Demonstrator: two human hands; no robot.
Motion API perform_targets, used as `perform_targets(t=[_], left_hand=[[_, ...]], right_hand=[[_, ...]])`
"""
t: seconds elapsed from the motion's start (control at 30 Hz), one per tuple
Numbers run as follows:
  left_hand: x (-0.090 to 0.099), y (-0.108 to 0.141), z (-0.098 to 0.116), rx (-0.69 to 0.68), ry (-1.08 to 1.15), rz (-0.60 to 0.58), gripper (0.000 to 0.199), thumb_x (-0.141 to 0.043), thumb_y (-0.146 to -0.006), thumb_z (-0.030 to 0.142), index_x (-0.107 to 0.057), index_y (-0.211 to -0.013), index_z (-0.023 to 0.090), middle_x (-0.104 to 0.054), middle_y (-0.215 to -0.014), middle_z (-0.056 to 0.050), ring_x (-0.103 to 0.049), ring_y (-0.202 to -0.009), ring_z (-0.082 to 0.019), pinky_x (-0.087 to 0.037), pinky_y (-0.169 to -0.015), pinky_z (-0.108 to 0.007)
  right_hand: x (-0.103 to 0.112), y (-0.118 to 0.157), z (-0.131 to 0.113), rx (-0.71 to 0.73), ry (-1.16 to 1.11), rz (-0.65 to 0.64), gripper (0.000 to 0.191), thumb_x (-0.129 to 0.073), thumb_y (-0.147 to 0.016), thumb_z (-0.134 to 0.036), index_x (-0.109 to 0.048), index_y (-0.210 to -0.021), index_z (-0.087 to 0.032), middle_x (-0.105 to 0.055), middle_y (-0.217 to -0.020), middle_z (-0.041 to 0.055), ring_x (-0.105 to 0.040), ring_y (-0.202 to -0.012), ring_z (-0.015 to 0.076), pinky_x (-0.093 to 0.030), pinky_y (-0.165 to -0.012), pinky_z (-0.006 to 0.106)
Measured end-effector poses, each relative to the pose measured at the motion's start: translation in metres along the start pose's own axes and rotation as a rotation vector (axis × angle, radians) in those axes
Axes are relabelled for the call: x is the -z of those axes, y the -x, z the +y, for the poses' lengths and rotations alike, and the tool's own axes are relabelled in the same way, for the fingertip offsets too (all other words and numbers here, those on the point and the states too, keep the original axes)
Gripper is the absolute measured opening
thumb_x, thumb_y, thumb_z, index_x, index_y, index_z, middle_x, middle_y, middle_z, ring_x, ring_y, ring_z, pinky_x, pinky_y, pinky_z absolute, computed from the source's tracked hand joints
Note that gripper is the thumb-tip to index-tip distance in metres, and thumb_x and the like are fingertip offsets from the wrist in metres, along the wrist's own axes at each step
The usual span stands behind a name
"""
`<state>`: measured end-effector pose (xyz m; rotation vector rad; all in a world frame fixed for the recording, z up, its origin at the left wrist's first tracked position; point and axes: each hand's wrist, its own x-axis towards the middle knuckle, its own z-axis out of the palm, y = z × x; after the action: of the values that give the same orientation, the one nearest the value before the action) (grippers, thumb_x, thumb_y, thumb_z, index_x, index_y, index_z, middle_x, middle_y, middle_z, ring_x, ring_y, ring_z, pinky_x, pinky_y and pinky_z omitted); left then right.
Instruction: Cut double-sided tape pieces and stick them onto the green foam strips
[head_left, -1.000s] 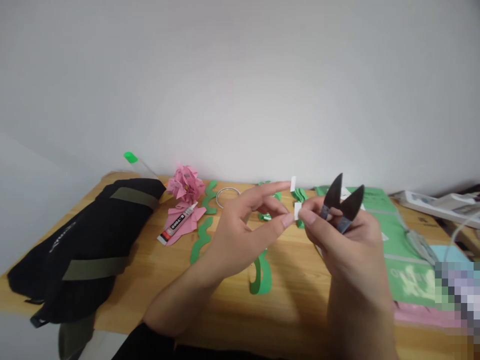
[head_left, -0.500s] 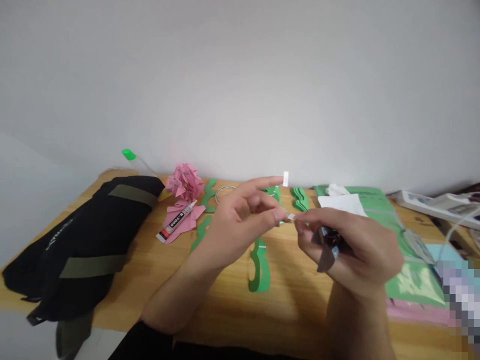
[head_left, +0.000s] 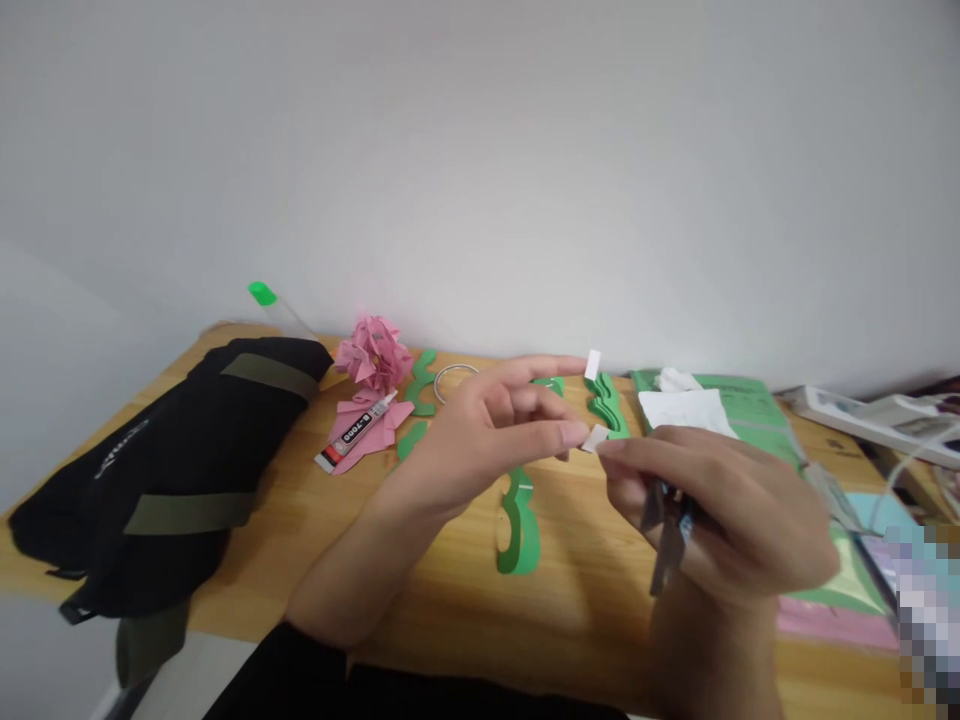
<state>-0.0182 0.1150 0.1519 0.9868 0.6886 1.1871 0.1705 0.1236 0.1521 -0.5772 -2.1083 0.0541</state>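
My left hand (head_left: 487,440) reaches over the table with its thumb at one end of a small white strip (head_left: 595,438). A second white strip (head_left: 592,365) clings to the tip of its outstretched index finger. My right hand (head_left: 720,500) pinches the other end of the first strip between thumb and index finger. Its curled fingers also hold a dark, shiny object (head_left: 670,550), mostly hidden in the palm. Below my hands a curled green scalloped paper piece (head_left: 520,530) stands on the wooden table (head_left: 450,610), with a white strip near its top.
Left lie a black bag (head_left: 180,470), a folded pink paper flower (head_left: 375,352) and a B-7000 glue tube (head_left: 356,430) on pink paper. Behind are a metal ring (head_left: 455,370) and stacked green pieces (head_left: 609,405). Right are white paper (head_left: 686,410), a green packet (head_left: 750,400) and a power strip (head_left: 870,415).
Both hands have shifted slightly right. The strip between them now shows more of its face, and the dark object in my right hand has tilted more downward.
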Motion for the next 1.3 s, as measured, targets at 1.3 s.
perform_targets(t=[1.3], left_hand=[[-0.009, 0.001, -0.008, -0.568, -0.228, 0.46, 0.045, -0.075, -0.077, 0.011, -0.062, -0.118, 0.023, -0.07, -0.072, 0.006, -0.066, -0.07, -0.007, -0.056, -0.079, -0.022]], right_hand=[[-0.033, 0.003, -0.034, -0.737, -0.824, -0.215, 0.032, -0.033, -0.103, -0.047, -0.047, -0.088, -0.022, -0.043, -0.06, -0.0056, -0.039, -0.052, 0.0091, -0.031, -0.047, 0.022]])
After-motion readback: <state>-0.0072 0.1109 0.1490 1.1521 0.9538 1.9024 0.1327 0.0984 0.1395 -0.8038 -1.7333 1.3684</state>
